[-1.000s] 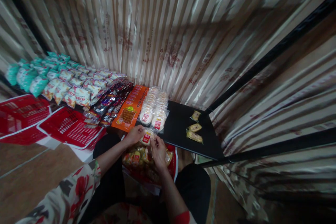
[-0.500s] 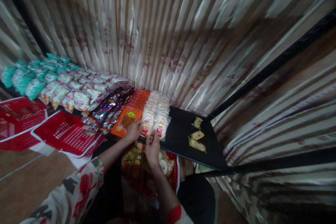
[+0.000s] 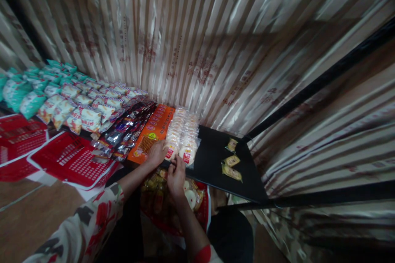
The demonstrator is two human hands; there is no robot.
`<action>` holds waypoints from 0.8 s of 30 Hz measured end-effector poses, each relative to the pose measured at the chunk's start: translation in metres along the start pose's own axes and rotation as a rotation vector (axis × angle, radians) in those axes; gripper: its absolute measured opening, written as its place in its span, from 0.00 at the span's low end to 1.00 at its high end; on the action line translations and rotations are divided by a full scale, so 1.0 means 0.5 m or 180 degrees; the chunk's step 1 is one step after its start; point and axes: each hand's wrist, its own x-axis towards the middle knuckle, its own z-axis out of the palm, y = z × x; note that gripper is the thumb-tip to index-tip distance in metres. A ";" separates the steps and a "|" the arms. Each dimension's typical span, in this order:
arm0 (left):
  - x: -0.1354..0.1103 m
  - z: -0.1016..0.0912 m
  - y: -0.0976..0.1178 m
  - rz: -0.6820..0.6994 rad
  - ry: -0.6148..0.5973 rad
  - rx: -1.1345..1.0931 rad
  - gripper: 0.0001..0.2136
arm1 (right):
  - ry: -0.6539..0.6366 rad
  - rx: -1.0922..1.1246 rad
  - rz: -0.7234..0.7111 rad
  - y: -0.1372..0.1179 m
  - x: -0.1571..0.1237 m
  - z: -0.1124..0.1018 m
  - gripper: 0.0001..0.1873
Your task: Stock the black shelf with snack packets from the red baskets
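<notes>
Two rows of clear-wrapped white rice crackers [image 3: 189, 135] stand upright, one behind another, on the black shelf [image 3: 212, 164]. At the front of the left row, a rice cracker packet [image 3: 170, 153] with a red label is between my hands. My left hand [image 3: 156, 154] has its fingers curled at that packet's left edge, over the corner of a flat orange snack packet [image 3: 154, 131]. My right hand [image 3: 177, 176] pinches at its lower right corner, thumb and fingers close together. The fingertips are partly hidden.
Dark shiny packets [image 3: 126, 127], white snack bags [image 3: 89, 117] and green bags [image 3: 32, 102] fill the shelf leftward. Several small yellow packets [image 3: 231, 171] lie to the right. Red baskets [image 3: 70, 158] stand lower left; another basket [image 3: 203, 218] with wrapped snacks sits below my hands.
My right hand has shifted slightly left, from between the two rows to the left row's front packet. My left hand stays beside it. The view has turned a little right.
</notes>
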 end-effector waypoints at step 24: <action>-0.098 0.050 -0.010 0.0800 0.0175 0.0604 0.12 | 0.0239 0.0023 -0.0276 0.026 -0.040 -0.020 0.18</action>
